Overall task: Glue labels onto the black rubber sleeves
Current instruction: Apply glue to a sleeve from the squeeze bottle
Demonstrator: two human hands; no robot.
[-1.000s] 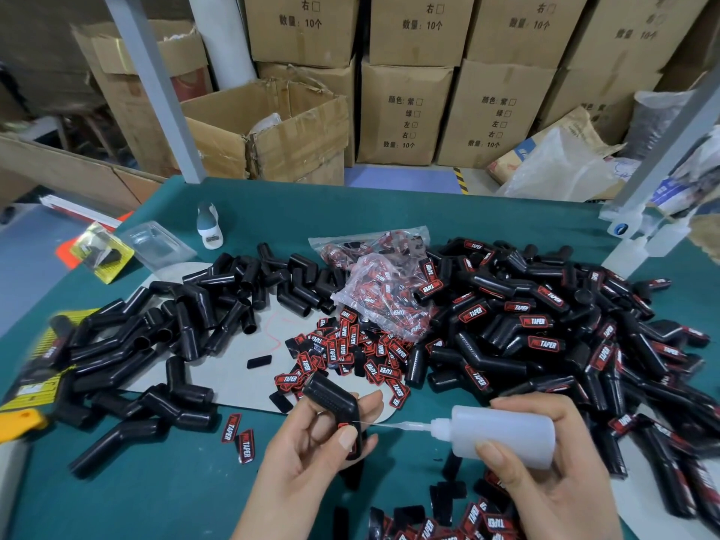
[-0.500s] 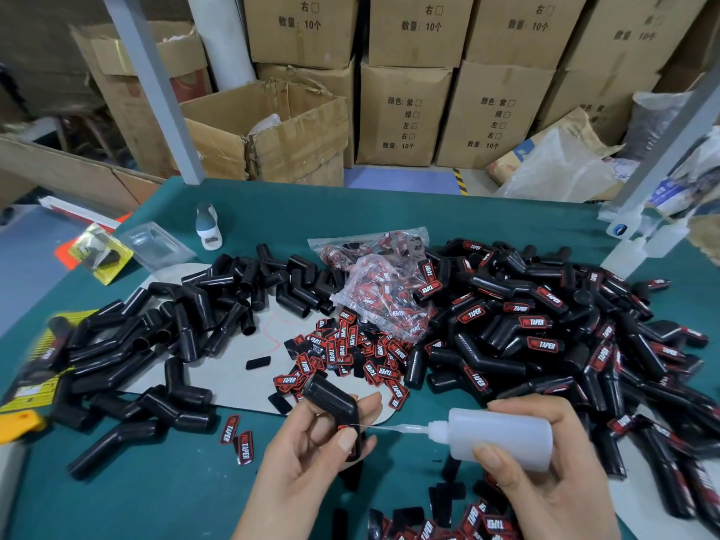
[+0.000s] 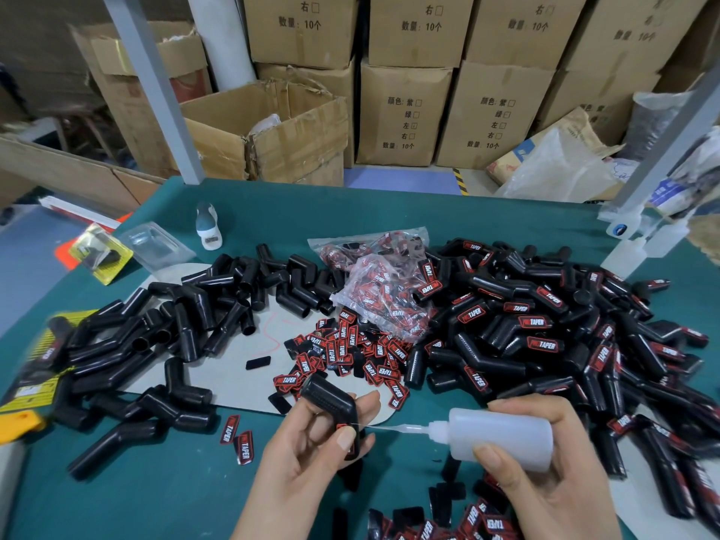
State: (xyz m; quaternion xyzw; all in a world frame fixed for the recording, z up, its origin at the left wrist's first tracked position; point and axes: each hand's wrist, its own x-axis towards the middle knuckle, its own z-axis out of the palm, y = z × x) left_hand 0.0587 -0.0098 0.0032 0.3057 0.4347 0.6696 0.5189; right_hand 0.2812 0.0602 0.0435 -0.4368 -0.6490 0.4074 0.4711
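— Gripped in the left hand (image 3: 307, 457), the bent black sleeve (image 3: 331, 403) sits between thumb and curled fingers, low and central over the green table (image 3: 163, 496). A small red-edged label (image 3: 346, 430) seems to be pinned under the thumb against the sleeve, though most of it is hidden. The right hand (image 3: 545, 473) is wrapped round the glue bottle (image 3: 502, 438), thumb on its belly, and the thin nozzle (image 3: 393, 427) reaches across to the label's edge.

— So what makes this dab go well?

— A light squeeze, I'd say; the tip is fine and the label small, so too much would probably ooze onto the thumb. Keep the sleeve steady, the nozzle just touching the spot.

— And then?

— Likely press the label flat and add the sleeve to the labelled pile (image 3: 545, 329) on the right. The bare sleeves (image 3: 187, 329) wait at left, loose labels (image 3: 350, 352) between the two heaps.
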